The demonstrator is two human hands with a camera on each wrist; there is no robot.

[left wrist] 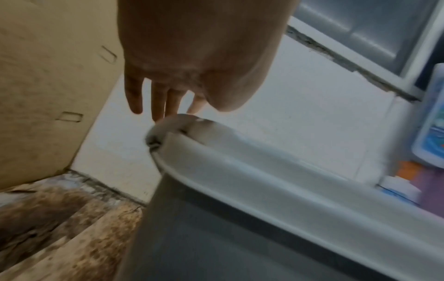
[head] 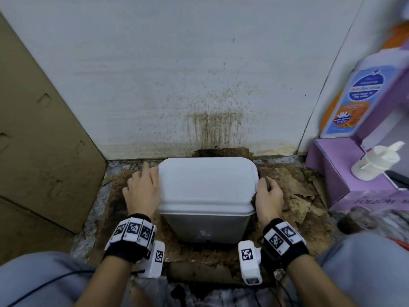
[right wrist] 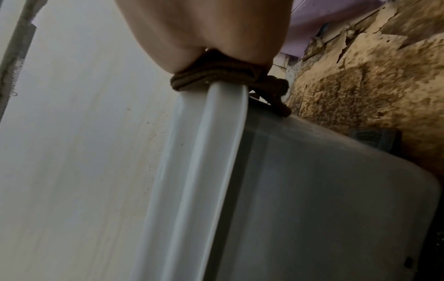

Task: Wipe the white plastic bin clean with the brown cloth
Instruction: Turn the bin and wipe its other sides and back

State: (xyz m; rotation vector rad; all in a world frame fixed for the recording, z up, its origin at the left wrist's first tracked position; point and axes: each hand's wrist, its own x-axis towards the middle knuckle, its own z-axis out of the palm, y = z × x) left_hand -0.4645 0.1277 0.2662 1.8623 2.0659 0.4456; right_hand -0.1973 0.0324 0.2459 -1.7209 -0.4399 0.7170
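Note:
The white plastic bin (head: pixel 207 185) stands on the stained floor against the wall, its lid closed; its rim (left wrist: pixel 276 176) and side (right wrist: pixel 324 199) fill the wrist views. My left hand (head: pixel 142 187) lies against the bin's left edge with fingers straight (left wrist: pixel 158 102), holding nothing. My right hand (head: pixel 269 196) is at the bin's right edge and grips the brown cloth (right wrist: pixel 204 79), pressing it onto the rim; only a dark corner of the cloth (head: pixel 266 183) shows in the head view.
A flattened cardboard sheet (head: pixel 37 138) leans at the left. Purple boxes (head: pixel 345 173), a white pump bottle (head: pixel 376 160) and a blue-labelled bottle (head: pixel 358 96) crowd the right. The wall (head: pixel 177 74) behind is splattered brown; torn, soiled cardboard (head: pixel 298 196) covers the floor.

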